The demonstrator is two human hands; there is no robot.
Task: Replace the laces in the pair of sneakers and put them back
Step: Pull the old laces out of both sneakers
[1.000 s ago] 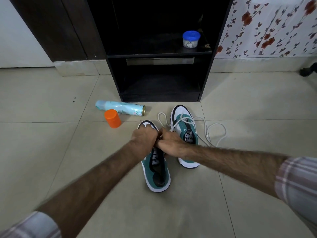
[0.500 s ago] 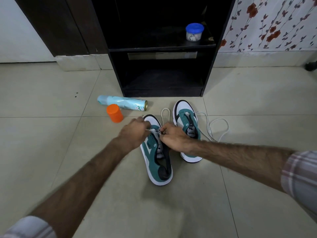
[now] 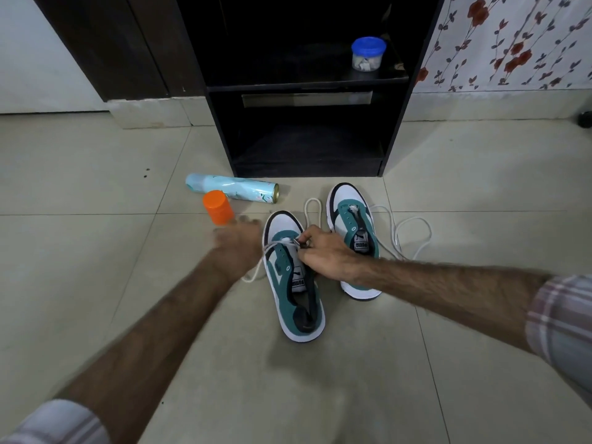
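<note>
Both sneakers sit on the floor before the shelf; the near sneaker [image 3: 293, 280] is being laced at its toe eyelets. The right hand [image 3: 323, 254] pinches the lace [image 3: 256, 270]. The left hand [image 3: 237, 245] is blurred; its grip is unclear. Keep both ends even, drawing slack through gently.

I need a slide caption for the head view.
Right hand pinches a white lace at the near sneaker's front eyelets.

Open tile floor [image 3: 96, 283] left of and below the near sneaker [image 3: 293, 283]. Crowded above: orange cap [image 3: 218, 207] and spray can [image 3: 232, 189] upper left, black cabinet [image 3: 307, 129] behind. Loose white lace [image 3: 407, 233] looping right of the far sneaker [image 3: 352, 232].
</note>
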